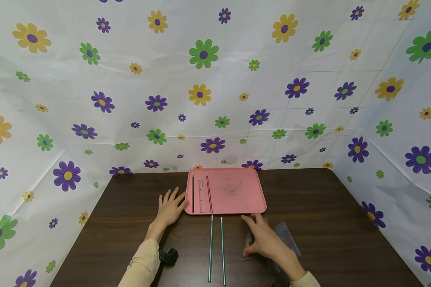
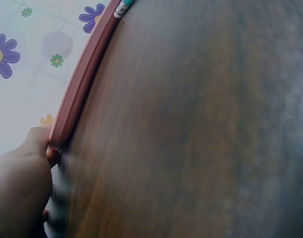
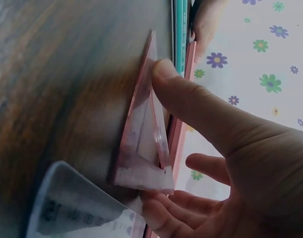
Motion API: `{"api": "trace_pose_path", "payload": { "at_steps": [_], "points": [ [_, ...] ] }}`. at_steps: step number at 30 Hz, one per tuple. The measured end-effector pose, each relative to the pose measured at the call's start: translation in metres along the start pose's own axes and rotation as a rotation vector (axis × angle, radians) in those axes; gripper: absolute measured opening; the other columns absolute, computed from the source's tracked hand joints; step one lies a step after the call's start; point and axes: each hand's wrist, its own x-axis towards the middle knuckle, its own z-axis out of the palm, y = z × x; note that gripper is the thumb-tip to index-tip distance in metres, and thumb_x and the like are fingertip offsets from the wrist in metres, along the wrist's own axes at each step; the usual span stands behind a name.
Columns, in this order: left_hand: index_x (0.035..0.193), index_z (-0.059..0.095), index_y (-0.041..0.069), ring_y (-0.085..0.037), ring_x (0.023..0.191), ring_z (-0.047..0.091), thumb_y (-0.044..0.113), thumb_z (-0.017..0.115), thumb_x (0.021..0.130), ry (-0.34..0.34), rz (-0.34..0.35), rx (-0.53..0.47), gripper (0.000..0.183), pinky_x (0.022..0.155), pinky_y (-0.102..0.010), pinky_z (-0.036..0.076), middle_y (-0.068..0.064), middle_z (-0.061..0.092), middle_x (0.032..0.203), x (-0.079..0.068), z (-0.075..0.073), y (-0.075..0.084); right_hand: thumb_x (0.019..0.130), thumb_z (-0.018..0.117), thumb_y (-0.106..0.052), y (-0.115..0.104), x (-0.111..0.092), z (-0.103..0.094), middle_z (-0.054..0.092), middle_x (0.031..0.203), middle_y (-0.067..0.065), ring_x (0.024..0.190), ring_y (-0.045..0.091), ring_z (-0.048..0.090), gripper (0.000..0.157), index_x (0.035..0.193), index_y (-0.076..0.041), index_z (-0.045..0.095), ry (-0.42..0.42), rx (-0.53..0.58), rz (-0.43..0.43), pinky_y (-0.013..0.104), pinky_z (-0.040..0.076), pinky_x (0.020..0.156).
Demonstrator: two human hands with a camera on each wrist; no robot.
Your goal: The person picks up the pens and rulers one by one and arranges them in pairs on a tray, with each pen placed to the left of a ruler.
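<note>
My right hand (image 1: 265, 239) spans a clear set square (image 3: 141, 163), its thumb at one end and fingertips at the opposite edge, over the table right of the pencils. Beside it lies a clear plastic measuring piece (image 1: 288, 238) with a rounded edge and printed numbers. My left hand (image 1: 169, 210), fingers spread, touches the left edge of a pink tray (image 1: 237, 207); in the left wrist view its thumb lies at the tray's corner. On the tray are a dark pencil (image 1: 192, 193), a clear ruler (image 1: 201, 195) and a red pencil (image 1: 209, 193).
Two green pencils (image 1: 211, 249) with eraser ends lie lengthwise in front of the tray on the dark wooden table (image 1: 129, 215). Grey scribble marks (image 1: 231, 186) show on the tray. A flower-patterned sheet (image 1: 201, 119) hangs behind and around the table.
</note>
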Motion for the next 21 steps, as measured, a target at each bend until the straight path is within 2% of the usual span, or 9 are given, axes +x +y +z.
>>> {"api": "trace_pose_path", "payload": {
  "at_steps": [3,6,10,15,19,21],
  "points": [
    [0.151,0.045,0.02,-0.045,0.151,0.014,0.049,0.043,0.104,-0.003,-0.002,-0.005,0.056,0.116,-0.07,0.0,-0.016,0.025,0.164,-0.0003,-0.0003,0.0002,0.055,0.098,-0.02,0.0009,0.0012,0.0004,0.039,0.14,0.024,0.105,0.033,0.056,0.105,0.145,-0.003,0.047,-0.006,0.026,0.016,0.039,0.051,0.072],
    [0.151,0.045,0.02,-0.045,0.151,0.015,0.049,0.043,0.104,-0.003,-0.002,-0.008,0.056,0.116,-0.07,0.0,-0.015,0.025,0.164,-0.0006,-0.0007,0.0007,0.057,0.097,-0.015,0.0026,0.0022,0.0006,0.04,0.139,0.022,0.106,0.031,0.057,0.102,0.144,-0.001,0.047,0.003,0.024,0.013,0.038,0.052,0.074],
    [0.151,0.045,0.021,-0.045,0.151,0.015,0.049,0.043,0.103,0.001,0.001,-0.006,0.056,0.116,-0.07,0.0,-0.015,0.025,0.164,-0.0006,-0.001,0.0008,0.061,0.093,-0.005,0.0033,0.003,-0.002,0.041,0.139,0.02,0.103,0.026,0.058,0.093,0.142,0.004,0.048,0.021,0.041,-0.003,0.031,0.05,0.069],
    [0.151,0.045,0.021,-0.045,0.151,0.015,0.049,0.043,0.103,0.001,0.0,-0.009,0.056,0.117,-0.07,0.0,-0.015,0.025,0.164,-0.0006,-0.0015,0.0006,0.069,0.083,0.008,0.0036,0.0037,-0.0056,0.042,0.141,0.018,0.085,0.017,0.053,0.078,0.14,0.007,0.049,0.027,0.082,-0.008,0.022,0.041,0.059],
    [0.151,0.045,0.02,-0.045,0.151,0.015,0.049,0.043,0.103,0.003,-0.001,-0.011,0.056,0.116,-0.07,0.0,-0.016,0.026,0.164,-0.0009,-0.0018,0.0008,0.072,0.078,0.013,0.0045,0.0042,-0.0061,0.045,0.14,0.018,0.072,0.01,0.05,0.071,0.138,0.009,0.051,0.031,0.076,-0.026,0.02,0.042,0.058],
    [0.151,0.046,0.02,-0.045,0.151,0.016,0.049,0.044,0.103,0.004,-0.001,-0.015,0.056,0.116,-0.07,0.0,-0.016,0.026,0.163,-0.0012,-0.0017,0.0009,0.073,0.077,0.013,0.0046,0.0038,-0.0061,0.046,0.139,0.018,0.071,0.009,0.05,0.07,0.137,0.01,0.051,0.03,0.072,-0.031,0.02,0.042,0.057]
  ]
}}
